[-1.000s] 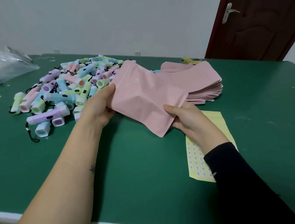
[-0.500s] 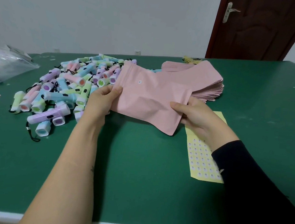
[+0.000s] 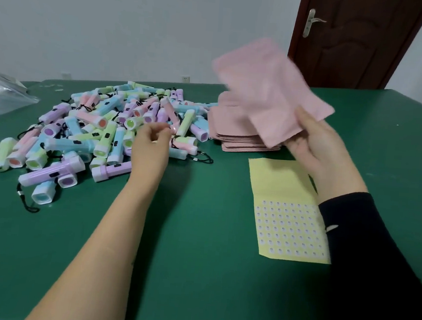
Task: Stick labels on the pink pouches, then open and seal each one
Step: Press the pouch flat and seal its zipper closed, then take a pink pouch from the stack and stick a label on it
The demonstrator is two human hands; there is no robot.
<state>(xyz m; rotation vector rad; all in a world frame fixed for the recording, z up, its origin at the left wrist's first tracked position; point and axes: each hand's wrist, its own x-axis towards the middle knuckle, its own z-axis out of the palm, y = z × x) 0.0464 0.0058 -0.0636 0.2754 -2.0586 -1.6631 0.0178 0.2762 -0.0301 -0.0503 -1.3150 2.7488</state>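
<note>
Above the stack of pouches (image 3: 232, 133) on the green table (image 3: 197, 259), the right hand (image 3: 314, 145) pinches one pink pouch (image 3: 268, 88) by a lower corner, thumb in front; the pouch is raised and blurred. The left hand (image 3: 150, 142) hovers at the flashlight pile (image 3: 94, 125) with its fingers curled; I cannot tell whether they hold anything. The label sheet (image 3: 286, 216) lies beside the right wrist.

The left hand (image 3: 150, 142) has let go of the pink pouch (image 3: 268, 88) and now curls its fingers at the 3 o'clock side of the flashlight pile (image 3: 101, 126). The right hand (image 3: 317, 145) alone has lifted the pouch, blurred, toward 1 o'clock.
</note>
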